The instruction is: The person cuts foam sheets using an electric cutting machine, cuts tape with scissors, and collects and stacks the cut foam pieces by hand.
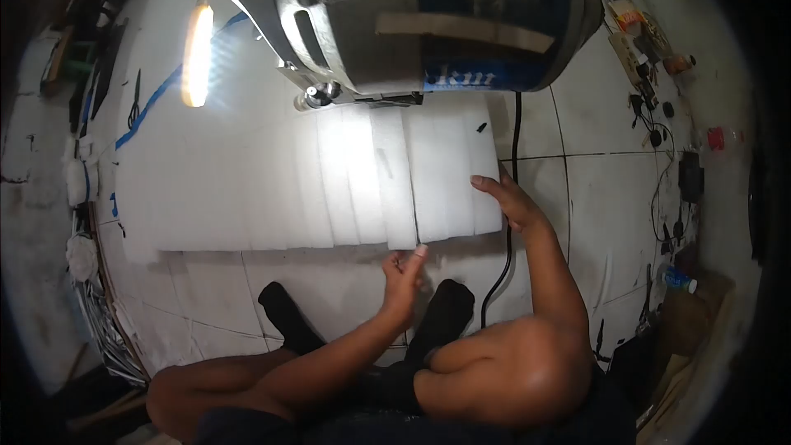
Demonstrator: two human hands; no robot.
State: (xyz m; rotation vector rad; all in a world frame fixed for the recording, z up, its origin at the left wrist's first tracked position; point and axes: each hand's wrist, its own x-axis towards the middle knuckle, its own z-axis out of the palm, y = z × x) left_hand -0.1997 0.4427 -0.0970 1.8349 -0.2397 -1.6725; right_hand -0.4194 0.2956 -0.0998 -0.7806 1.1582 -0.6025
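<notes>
Basically, the row of white, soft-looking foam strips (445,169) lies w/ its long near edge facing the person, on the pale, square-tiled floor (593,222), its far side running under the big grey machine w/ a blue label (354,25). R hand (507,202) grasps the foam's right end nr the near corner: thumb on top, fingers down the side, mostly hidden. L hand (404,276) is at the near edge, thumb tip up by the dark seam btwn two strips, other fingers curled below; can't tell if it pinches the foam.

Strips are flat-topped w/ straight seams; near edge is slightly stepped, not one clean line. Small black bit (482,127) sits on top nr the far right corner.

Room: bare tile btwn the foam and the feet in dark socks (445,309), plus open tile to the R, past the thin black cable (497,284), which curves close by the R hand. Overhead is tight, machine hanging low over the far part. Glowing, elongated lamp (198,58) is at upper L, glare washing out some seams.
</notes>
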